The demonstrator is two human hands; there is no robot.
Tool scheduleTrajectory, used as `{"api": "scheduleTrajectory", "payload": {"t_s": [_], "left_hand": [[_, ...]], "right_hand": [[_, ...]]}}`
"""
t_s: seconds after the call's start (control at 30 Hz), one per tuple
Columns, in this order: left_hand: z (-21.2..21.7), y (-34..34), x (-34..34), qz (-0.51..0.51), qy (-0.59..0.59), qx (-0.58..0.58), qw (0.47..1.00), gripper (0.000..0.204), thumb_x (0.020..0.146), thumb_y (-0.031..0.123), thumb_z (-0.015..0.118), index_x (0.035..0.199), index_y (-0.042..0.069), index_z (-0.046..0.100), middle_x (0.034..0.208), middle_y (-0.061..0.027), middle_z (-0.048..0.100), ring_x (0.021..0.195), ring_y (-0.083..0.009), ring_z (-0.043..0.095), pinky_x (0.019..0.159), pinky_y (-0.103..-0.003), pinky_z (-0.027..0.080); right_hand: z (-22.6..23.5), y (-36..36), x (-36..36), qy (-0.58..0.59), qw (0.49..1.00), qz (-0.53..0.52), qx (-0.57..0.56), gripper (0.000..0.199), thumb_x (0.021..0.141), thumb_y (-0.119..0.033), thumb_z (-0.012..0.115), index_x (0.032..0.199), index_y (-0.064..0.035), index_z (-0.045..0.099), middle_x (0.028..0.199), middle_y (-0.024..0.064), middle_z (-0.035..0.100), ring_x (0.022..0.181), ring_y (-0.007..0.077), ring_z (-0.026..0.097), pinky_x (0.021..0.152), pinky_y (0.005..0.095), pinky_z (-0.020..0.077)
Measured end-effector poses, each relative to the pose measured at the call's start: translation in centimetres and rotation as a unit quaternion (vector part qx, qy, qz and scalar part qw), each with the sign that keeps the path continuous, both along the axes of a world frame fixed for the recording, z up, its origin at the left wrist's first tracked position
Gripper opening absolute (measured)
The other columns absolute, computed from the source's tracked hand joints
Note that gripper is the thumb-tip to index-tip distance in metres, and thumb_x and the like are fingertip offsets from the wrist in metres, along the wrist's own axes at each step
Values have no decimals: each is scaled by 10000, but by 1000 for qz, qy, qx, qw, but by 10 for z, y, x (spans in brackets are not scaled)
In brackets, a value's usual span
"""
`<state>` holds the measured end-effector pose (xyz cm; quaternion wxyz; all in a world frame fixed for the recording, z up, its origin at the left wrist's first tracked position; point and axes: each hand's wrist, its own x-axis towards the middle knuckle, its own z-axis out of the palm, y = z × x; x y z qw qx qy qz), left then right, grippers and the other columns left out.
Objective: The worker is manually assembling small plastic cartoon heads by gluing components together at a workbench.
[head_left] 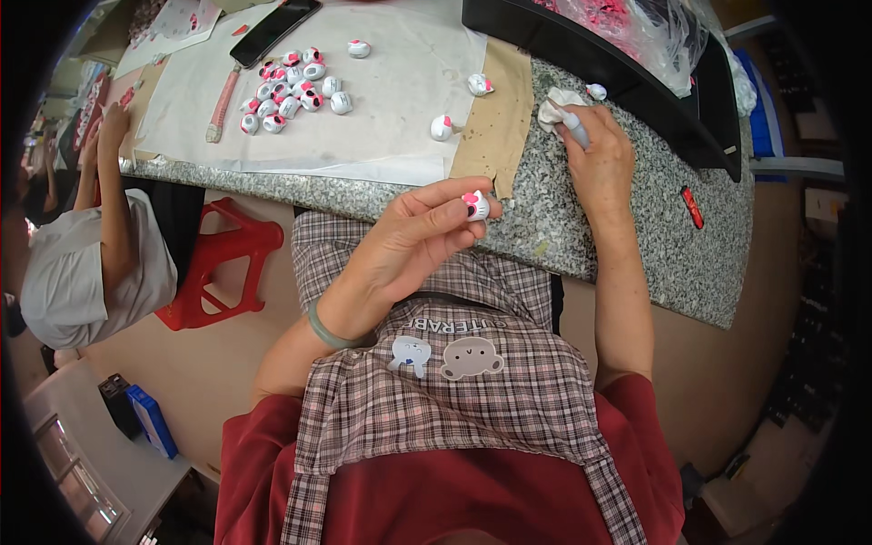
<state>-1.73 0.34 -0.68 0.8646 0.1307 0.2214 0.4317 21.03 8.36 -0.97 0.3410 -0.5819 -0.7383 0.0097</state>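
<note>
Between the thumb and fingers of my left hand (395, 241) is a small white cat-head figurine (480, 208) with a pink bow, held just off the table's near edge. My right hand (602, 159) grips a small pale squeeze bottle (576, 132). Its narrow tip points at a crumpled white tissue (556, 107) on the granite tabletop; whether they touch I cannot tell. Past my left hand, single figurines (441, 127) stand apart on the paper. Farther left, several more figurines (289, 94) sit in a cluster, many with pink parts.
White paper (391, 145) and a brown strip (501, 100) cover part of the granite table (672, 263). A black tray (618, 77) holds plastic bags. A phone (275, 32), a pink-handled tool (222, 107) and a red wrapper (693, 207) lie about. A person sits left by a red stool (222, 263).
</note>
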Motion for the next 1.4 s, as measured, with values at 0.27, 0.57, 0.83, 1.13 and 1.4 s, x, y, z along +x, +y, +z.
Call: {"api": "scheduleTrajectory", "payload": {"t_s": [0.27, 0.57, 0.83, 1.13, 1.4], "left_hand": [[0, 2, 1, 10, 19, -5, 1000, 314, 865, 63, 573, 1163, -31, 537, 1053, -184, 607, 864, -164, 612, 814, -231, 515], [-3, -3, 11, 27, 80, 44, 995, 260, 849, 50, 601, 1090, -44, 576, 975, -120, 640, 816, -136, 622, 754, -228, 519], [3, -8, 18, 82, 227, 128, 962, 214, 829, 10, 612, 1033, -50, 598, 908, -97, 654, 789, -133, 625, 739, -229, 515], [-2, -3, 17, 87, 143, 77, 983, 237, 842, 31, 602, 1070, -33, 589, 946, -83, 643, 809, -120, 600, 751, -233, 496], [-4, 1, 14, 76, 74, 77, 991, 306, 856, 73, 597, 1142, -24, 547, 988, -80, 628, 859, -119, 579, 796, -245, 472]], "right_hand": [[29, -46, -16, 348, 916, -17, -199, 92, 777, -69, 676, 848, -35, 629, 749, 6, 597, 594, 75, 528, 530, 208, 411], [33, -78, -53, 326, 930, 94, -142, 119, 740, -19, 687, 807, -7, 589, 744, 37, 619, 629, 76, 569, 520, 235, 442], [29, -77, -58, 317, 927, 44, -197, 133, 719, -20, 688, 764, -24, 563, 718, 71, 610, 616, 124, 594, 529, 252, 453], [13, -88, -66, 289, 951, 97, -51, 193, 733, 68, 661, 825, -46, 536, 777, 28, 593, 685, 82, 543, 605, 214, 441], [2, -81, -55, 372, 917, 137, 40, 285, 635, 81, 720, 819, -63, 557, 790, 72, 605, 688, 185, 596, 572, 257, 472]]}}
